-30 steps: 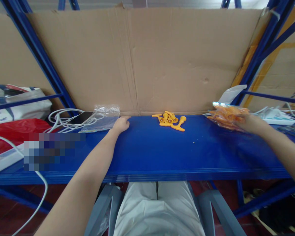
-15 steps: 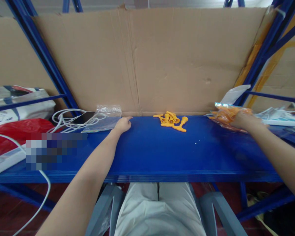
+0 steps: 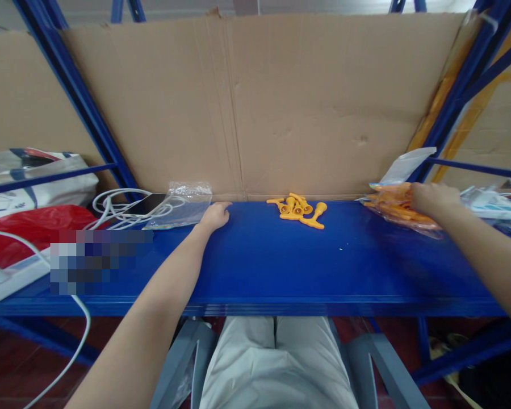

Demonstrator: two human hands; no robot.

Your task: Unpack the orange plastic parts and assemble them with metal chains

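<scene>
You are sitting in a grey chair (image 3: pixel 196 335) at a blue table (image 3: pixel 272 267), facing a cardboard panel (image 3: pixel 302 102), dark red floor (image 3: pixel 4 369) showing below

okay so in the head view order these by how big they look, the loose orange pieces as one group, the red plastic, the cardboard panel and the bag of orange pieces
1. Cardboard panel
2. Red plastic
3. Bag of orange pieces, partly hidden by the right hand
4. Loose orange pieces
</scene>
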